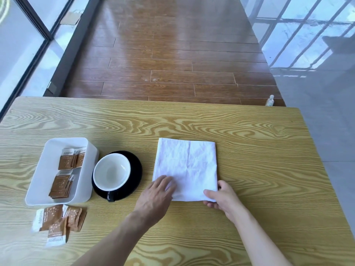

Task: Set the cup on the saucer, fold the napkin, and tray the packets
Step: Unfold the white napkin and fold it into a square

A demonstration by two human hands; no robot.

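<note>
White napkin [186, 168] lies flat on the table [259, 143], right of centre, already folded to a rough rectangle with a crease line down the middle. Left hand [156, 196] rests on its near-left corner, fingers [163, 182] straight, pressing the cloth flat. Right hand [222, 198] is at the near-right corner, fingers curled, thumb on top, pinching the edge.

Step in hand looks like the next napkin fold. To do it well: keep the left palm pinning its side so the cloth doesn't slide, lift the pinched corner over to the opposite edge, match corners before pressing, then smooth along the crease. Cloth is limp and wrinkled, so layers may shift apart if lifted fast.

Cup [111, 171], white inside, sits on the black saucer [137, 169] just left of the napkin; that part seems done. White tray [48, 169], touching or just beside the saucer, holds several brown packets [65, 162]. More loose packets [57, 221] lie on the table in front of the tray, not yet trayed.
</note>
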